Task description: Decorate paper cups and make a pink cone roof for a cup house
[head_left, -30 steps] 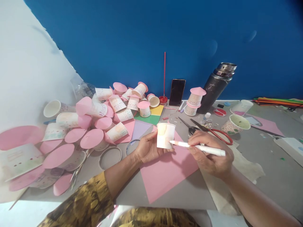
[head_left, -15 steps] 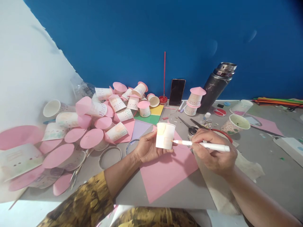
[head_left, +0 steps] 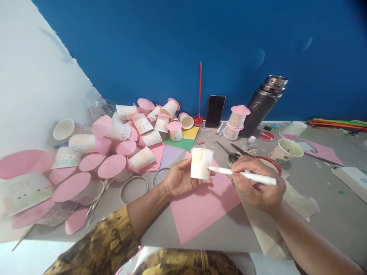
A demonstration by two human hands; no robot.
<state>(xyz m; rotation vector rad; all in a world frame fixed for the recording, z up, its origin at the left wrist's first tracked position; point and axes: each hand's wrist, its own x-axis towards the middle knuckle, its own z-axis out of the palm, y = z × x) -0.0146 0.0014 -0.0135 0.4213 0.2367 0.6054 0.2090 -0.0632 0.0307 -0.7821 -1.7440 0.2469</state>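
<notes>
Head view. Left hand point(head_left: 181, 181): curled around small white paper cup with pale orange-yellow colouring point(head_left: 200, 166). Right hand point(head_left: 259, 191): gripping slim white marker point(head_left: 265, 178), tip at cup's side. Beneath left hand: flat pink paper sheet point(head_left: 197, 217). Beyond right hand: red-handled metal scissors point(head_left: 237, 148).
</notes>
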